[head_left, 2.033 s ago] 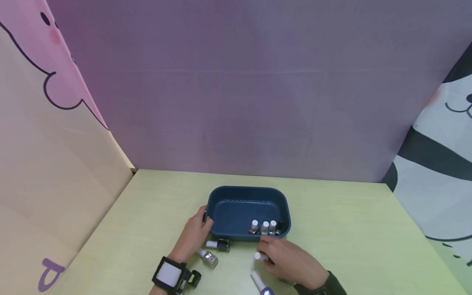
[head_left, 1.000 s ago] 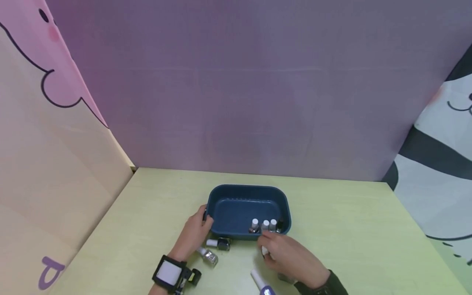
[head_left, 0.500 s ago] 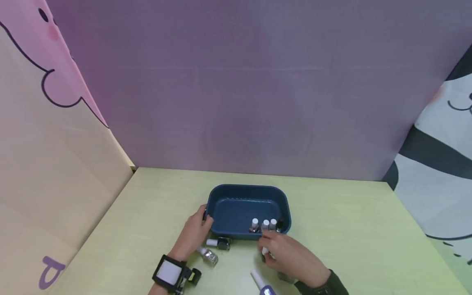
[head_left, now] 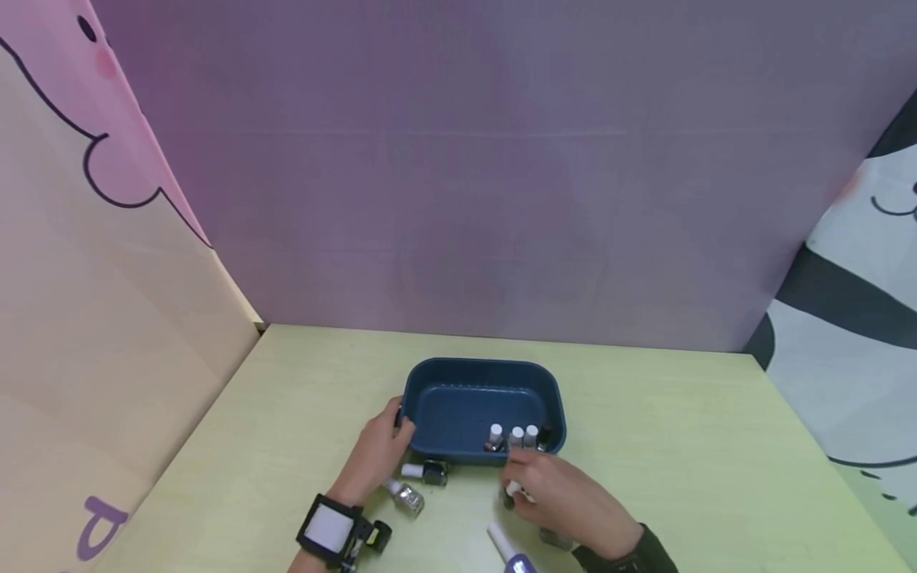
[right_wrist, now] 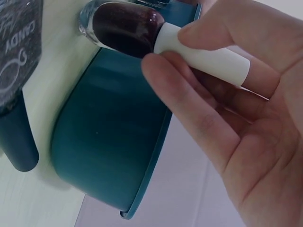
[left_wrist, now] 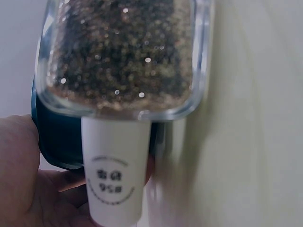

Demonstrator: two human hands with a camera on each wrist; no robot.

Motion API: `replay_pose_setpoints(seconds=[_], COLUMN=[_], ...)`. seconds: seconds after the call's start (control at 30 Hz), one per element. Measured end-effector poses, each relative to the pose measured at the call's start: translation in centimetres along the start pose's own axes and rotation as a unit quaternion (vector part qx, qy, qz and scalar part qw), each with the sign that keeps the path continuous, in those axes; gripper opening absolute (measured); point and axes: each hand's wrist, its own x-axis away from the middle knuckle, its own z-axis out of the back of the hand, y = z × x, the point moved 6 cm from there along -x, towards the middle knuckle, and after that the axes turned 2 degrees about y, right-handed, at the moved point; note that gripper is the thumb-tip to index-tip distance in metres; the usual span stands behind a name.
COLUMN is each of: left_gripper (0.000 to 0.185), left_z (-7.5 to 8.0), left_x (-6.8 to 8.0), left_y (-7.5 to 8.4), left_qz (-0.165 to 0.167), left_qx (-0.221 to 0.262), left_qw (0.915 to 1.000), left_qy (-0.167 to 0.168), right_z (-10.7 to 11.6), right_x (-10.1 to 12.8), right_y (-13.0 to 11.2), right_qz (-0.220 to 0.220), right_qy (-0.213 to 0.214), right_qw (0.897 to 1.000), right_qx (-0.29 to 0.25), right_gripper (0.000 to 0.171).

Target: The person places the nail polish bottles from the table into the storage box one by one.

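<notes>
Head view: the blue tub (head_left: 458, 406) is gripped on its left by the left hand (head_left: 378, 447). Left wrist: that hand's kinda blocked by a glittery bottle (left_wrist: 120, 56). Right wrist: a dark polish bottle (right_wrist: 127, 28) is pinched by its white cap (right_wrist: 213, 60) in the right hand (right_wrist: 251, 113), just outside the tub.

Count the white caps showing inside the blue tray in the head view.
3: left cap, middle cap and right cap, all along the near side of the tray. Its wall may hide more.
</notes>
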Motion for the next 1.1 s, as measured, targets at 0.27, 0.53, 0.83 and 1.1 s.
replay_pose_setpoints(seconds=[0.27,0.53,0.83,1.1], left_gripper=[0.048,0.047,0.047,0.047], left_z=[0.0,0.0,0.1,0.2], left_x=[0.1,0.0,0.1,0.1], left_y=[0.1,0.0,0.2,0.3], left_qz=[-0.005,-0.005,-0.007,-0.005], left_qx=[-0.004,-0.004,-0.009,-0.018], left_qw=[1.0,1.0,0.9999,0.9998], left_qy=[0.006,0.003,0.005,0.009], right_z=[0.3,0.7,1.0,1.3], right_x=[0.1,0.2,0.2,0.2], right_y=[-0.1,-0.2,-0.4,-0.4], right_qz=[0.004,0.007,0.0,0.003], right_qy=[0.012,0.023,0.015,0.022], right_qw=[1.0,1.0,1.0,1.0], right_qx=[0.001,0.006,0.0,0.004], right_gripper=[0.018,0.018,0.018,0.018])
